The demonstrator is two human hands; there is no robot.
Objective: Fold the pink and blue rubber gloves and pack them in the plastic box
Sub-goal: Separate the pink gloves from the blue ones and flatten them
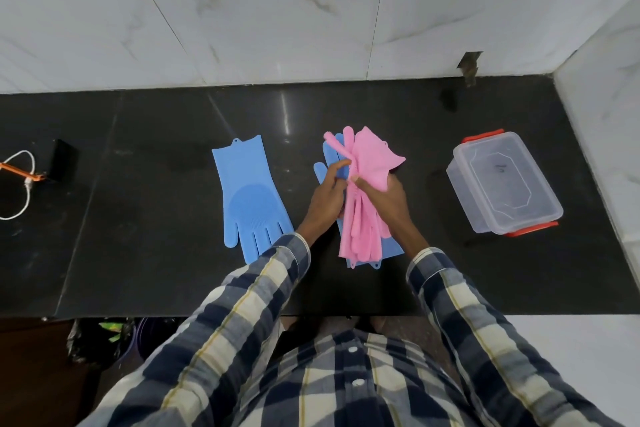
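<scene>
**Pink gloves gathered in both hands above a blue one**

The pink gloves [360, 198] are bunched together, their long axis running roughly from 12 to 6 o'clock: the finger ends hang down toward the person, and the wide cuffs fan out at the top, flaring toward 1 o'clock. They are soft, matte pink, with a strip of fine bristles along one edge. The right hand [386, 199] is closed around the bundle at its middle, thumb pressed on the front. The left hand [327, 196] pinches the bristled edge between thumb and fingertips.

Directly beneath lies a blue glove [388, 251], mostly hidden, its cuff toward the person and fingertips peeking out at the top. A second blue glove [247, 196] lies flat at 9 o'clock, cuff away, fingers toward the person, a bristled patch on its palm.

At 3 o'clock, well apart, sits the clear plastic box [502, 184] with orange clips, on the dark tabletop [138, 218].
</scene>
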